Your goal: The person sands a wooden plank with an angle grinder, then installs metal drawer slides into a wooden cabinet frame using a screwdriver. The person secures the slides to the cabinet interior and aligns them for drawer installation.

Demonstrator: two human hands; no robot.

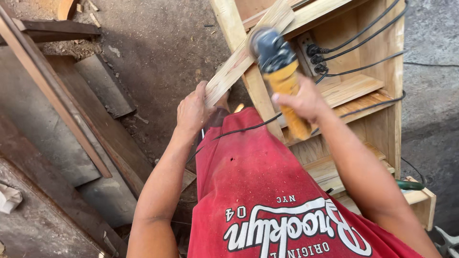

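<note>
My left hand (pixel 192 111) grips the near end of a pale wooden slat (pixel 239 59) that slants up to the right. My right hand (pixel 301 100) holds a yellow and dark angle grinder (pixel 279 71) by its body. The grinder's head rests against the slat near its upper part. A black cord (pixel 248 128) runs from the grinder across my red shirt. Behind the slat stands a wooden cabinet frame (pixel 382 95) of light boards.
A power strip (pixel 310 52) with several black plugs is fixed inside the cabinet. Dark planks (pixel 71 105) lean at the left over a dusty concrete floor (pixel 162 52). A green-handled tool (pixel 409 185) lies on the cabinet's lower right.
</note>
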